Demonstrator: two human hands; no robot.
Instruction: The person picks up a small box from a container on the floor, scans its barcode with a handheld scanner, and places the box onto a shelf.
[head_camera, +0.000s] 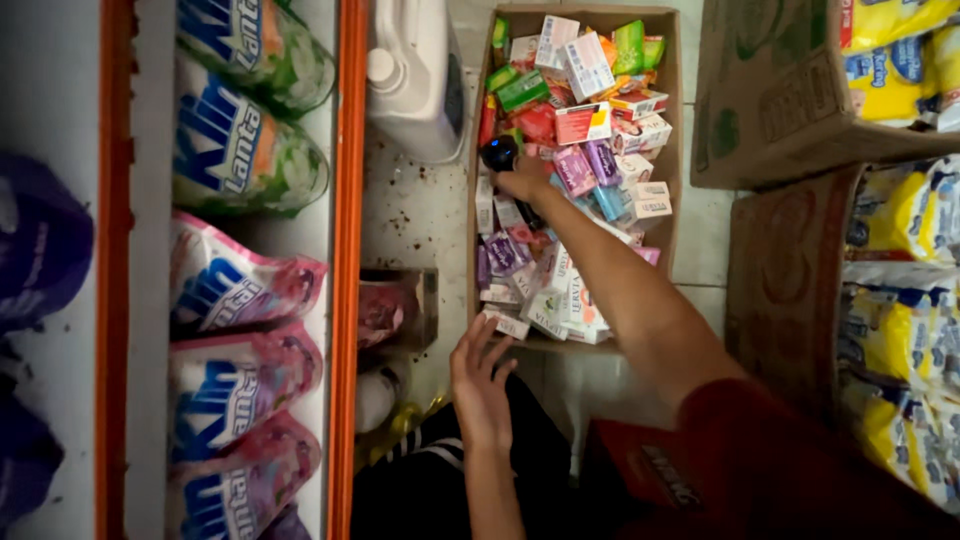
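Up front, the right hand closes around a small black handheld device with a blue light, held over the far half of the long, open cardboard box of small cartons. Its long axis runs near to far. The left hand, open with fingers spread, touches a white carton at the box's near edge. Pink, purple, green and red cartons fill the box; pink and green pouches line the left shelf, yellow packs fill the brown boxes on the right.
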